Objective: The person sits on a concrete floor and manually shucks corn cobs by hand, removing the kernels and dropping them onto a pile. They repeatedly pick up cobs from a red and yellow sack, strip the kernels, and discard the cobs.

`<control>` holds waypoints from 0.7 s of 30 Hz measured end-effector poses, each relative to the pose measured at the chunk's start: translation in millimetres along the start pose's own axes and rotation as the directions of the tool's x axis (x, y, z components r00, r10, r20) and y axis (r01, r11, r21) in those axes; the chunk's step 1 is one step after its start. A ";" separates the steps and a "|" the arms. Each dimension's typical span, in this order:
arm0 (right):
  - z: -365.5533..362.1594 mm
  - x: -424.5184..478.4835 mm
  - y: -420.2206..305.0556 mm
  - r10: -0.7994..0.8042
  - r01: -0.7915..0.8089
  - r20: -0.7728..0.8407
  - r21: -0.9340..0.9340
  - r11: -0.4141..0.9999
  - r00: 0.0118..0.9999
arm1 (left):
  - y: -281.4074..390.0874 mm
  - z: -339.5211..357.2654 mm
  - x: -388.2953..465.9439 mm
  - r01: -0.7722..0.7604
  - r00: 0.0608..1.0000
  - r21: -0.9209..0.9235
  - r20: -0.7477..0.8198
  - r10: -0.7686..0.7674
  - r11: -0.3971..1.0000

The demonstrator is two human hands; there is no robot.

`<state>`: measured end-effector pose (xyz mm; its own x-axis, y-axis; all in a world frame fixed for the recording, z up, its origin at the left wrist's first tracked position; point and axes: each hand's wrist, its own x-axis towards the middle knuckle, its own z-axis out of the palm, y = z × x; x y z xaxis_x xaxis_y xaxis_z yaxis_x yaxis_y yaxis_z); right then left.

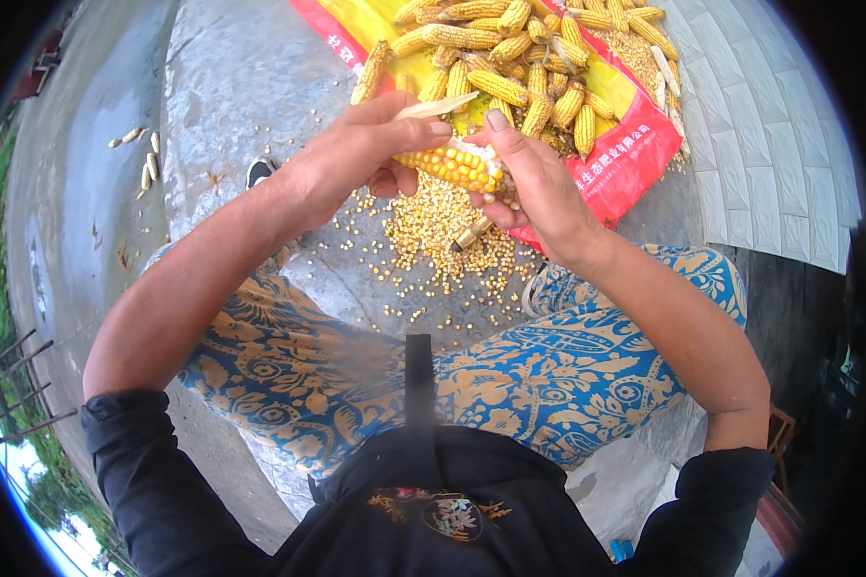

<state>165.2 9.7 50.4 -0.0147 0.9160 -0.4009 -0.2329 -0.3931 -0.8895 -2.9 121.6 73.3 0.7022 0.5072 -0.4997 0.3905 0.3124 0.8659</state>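
Observation:
Both hands grip one ear of corn (456, 167), held level above the ground. Yellow kernels cover much of it, and a pale bare strip of cob shows along its upper side. My left hand (382, 144) closes around the left end, where a dry husk leaf (436, 107) sticks up by the thumb. At the other end my right hand (534, 169) holds the cob, thumb raised along the top and fingers beneath. Below them spreads a pile of loose kernels (429, 220) on the concrete. A dark-tipped stick-like tool (471, 234) lies on that pile.
A red and yellow printed sack (624, 169) lies ahead, heaped with whole corn ears (501, 86). More shelled kernels (624, 54) lie beyond it by the white tiled wall (747, 130). Several pale cobs (149, 166) are scattered on the pavement at left.

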 end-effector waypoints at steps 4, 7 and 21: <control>9.6 9.3 12.2 -0.301 0.268 -0.005 -0.446 0.854 0.953 | -0.1 -1.5 -1.3 0.047 0.998 0.023 0.033 -0.048 0.999; 12.3 8.5 6.0 -0.306 0.271 0.017 -0.510 0.816 0.952 | 0.6 0.7 -5.3 0.056 0.998 -0.056 0.014 -0.055 0.997; 16.0 4.0 4.9 0.027 -0.021 -0.142 0.045 0.999 0.990 | -5.3 4.2 -4.5 0.004 1.000 -0.086 -0.014 -0.006 0.996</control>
<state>148.5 12.7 47.9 0.1168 0.8845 -0.4517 -0.2761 -0.4080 -0.8703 -5.6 114.3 71.0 0.6915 0.5166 -0.5049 0.3411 0.3826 0.8587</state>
